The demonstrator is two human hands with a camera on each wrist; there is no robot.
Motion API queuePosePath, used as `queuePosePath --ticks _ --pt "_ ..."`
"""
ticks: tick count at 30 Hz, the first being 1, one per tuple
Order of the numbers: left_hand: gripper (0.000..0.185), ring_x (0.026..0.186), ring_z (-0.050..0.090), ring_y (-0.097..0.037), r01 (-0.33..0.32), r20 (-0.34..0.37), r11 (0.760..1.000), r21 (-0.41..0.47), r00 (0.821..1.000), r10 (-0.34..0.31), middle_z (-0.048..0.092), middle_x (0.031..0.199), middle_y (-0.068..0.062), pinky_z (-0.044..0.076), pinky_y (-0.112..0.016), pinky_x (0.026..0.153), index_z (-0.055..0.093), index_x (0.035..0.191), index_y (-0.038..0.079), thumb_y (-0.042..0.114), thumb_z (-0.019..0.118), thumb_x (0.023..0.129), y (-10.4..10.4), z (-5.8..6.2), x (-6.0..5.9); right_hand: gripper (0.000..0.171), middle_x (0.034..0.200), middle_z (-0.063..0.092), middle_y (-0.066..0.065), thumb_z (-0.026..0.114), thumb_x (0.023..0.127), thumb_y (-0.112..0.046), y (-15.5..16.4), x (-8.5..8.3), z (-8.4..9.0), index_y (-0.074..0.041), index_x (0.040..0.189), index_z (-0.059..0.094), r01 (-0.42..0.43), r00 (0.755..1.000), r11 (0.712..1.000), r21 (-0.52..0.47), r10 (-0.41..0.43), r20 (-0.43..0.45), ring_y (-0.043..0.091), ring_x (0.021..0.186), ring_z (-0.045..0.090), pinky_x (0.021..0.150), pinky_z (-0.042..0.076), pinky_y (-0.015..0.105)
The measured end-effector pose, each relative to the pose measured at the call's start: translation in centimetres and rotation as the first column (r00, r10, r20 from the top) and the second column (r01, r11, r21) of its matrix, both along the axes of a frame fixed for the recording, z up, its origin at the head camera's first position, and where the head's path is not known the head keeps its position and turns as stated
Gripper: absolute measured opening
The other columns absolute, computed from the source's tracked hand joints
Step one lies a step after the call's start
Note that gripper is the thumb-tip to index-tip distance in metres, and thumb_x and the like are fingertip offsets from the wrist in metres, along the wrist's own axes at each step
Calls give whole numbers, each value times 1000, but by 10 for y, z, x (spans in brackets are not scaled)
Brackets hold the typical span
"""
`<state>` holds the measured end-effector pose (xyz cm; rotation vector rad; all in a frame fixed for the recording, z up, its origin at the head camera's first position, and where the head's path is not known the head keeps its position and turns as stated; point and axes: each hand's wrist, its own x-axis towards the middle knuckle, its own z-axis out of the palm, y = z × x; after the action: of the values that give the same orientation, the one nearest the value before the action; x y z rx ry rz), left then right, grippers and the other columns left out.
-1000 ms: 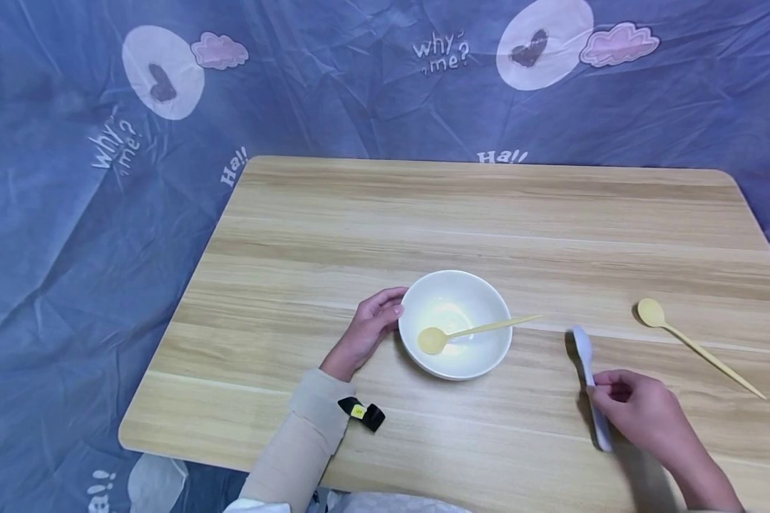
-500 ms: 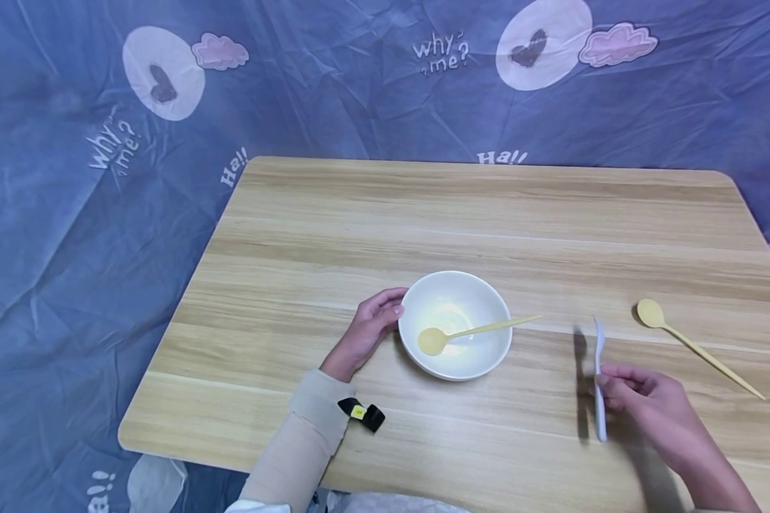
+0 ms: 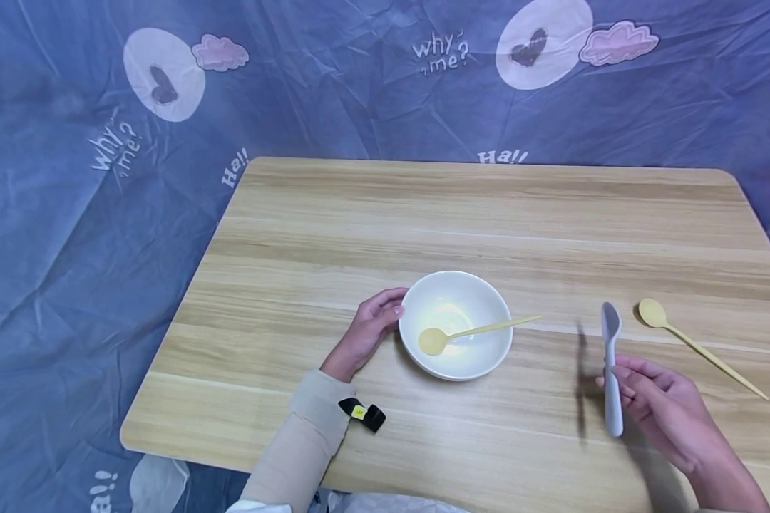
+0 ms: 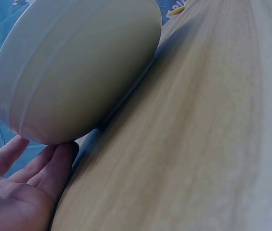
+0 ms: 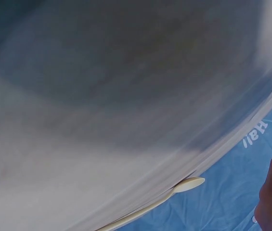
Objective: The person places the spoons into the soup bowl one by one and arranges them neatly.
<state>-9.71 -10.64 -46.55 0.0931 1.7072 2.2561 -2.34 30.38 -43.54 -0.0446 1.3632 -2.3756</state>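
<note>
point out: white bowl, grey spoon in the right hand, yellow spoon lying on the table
white bowl (image 3: 481,360), head view, front outer wall.
grey spoon (image 3: 609,322), head view, its scoop end.
yellow spoon on the table (image 3: 651,312), head view, its scoop.

Head cam looks down over the whole table (image 3: 488,214); left wrist cam sits low, tight on the bowl (image 4: 78,67), shared with head.

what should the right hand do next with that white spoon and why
Probably carry the white spoon left toward the bowl. The right hand grips it clear of the table, the left hand touches the bowl's side, and a yellow spoon already lies in it.
</note>
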Motion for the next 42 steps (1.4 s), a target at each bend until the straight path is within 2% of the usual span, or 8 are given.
queuePosePath --ticks 3,12,19,23,31,35,38,42 --pt "45 105 59 -11 -2 1 1000 3 1000 2 49 132 -29 51 -24 87 43 133 -9 9 49 91 0 1 0 38 99 69 10 26 97 10 -1 0 0 3 112 61 0 1000 1000 -14 0 -16 16 91 65 73 53 22" --pt "44 106 59 -12 1 0 1000 2 1000 -1 49 132 -30 52 -25 86 43 133 -8 8 48 92 0 1 0 41 94 70 8 25 98 9 -2 0 2 0 111 63 1 1000 1000 -26 -1 -8 15 91 66 67 52 20" --pt "45 106 59 -12 1 3 1000 -7 1000 -1 48 133 -29 51 -25 87 43 134 -8 9 48 92 1 2 0 40 95 72 8 29 98 6 -1 -3 4 -4 109 66 40 999 997 67 -42 32 14 87 67 67 53 23" --pt "44 107 58 -12 -2 5 1000 -8 1000 2 49 133 -28 51 -25 88 43 133 -8 8 48 92 2 3 0 38 94 72 6 33 97 7 0 -4 5 -5 108 67 66 997 989 129 -70 26 14 85 68 68 53 22" --pt "46 107 58 -12 -1 6 1000 0 1000 1 48 133 -30 51 -25 88 42 134 -8 9 49 92 2 3 -1 34 91 72 3 37 97 6 -1 -4 10 -7 108 67 70 997 950 304 -58 -50 9 83 66 66 49 21" --pt "46 107 58 -13 3 0 1000 0 1000 -3 48 133 -30 51 -25 88 42 133 -9 9 49 91 1 2 -1 33 89 71 2 41 95 6 -4 -5 12 -9 107 68 82 994 917 390 -47 -100 8 82 64 65 49 20" --pt "46 107 58 -13 3 -3 1000 -2 1000 -3 49 132 -30 51 -25 88 42 133 -9 8 49 91 0 1 -1 32 88 71 1 44 94 6 -6 -6 14 -10 105 68 89 993 896 435 -45 -111 7 80 64 63 49 21" --pt "45 108 58 -14 7 -2 1000 6 1000 -7 49 133 -29 51 -25 88 42 133 -10 8 49 92 -1 1 -1 30 89 71 0 46 94 6 -10 -6 17 -11 105 68 81 994 882 465 -35 -107 9 78 65 63 50 21"
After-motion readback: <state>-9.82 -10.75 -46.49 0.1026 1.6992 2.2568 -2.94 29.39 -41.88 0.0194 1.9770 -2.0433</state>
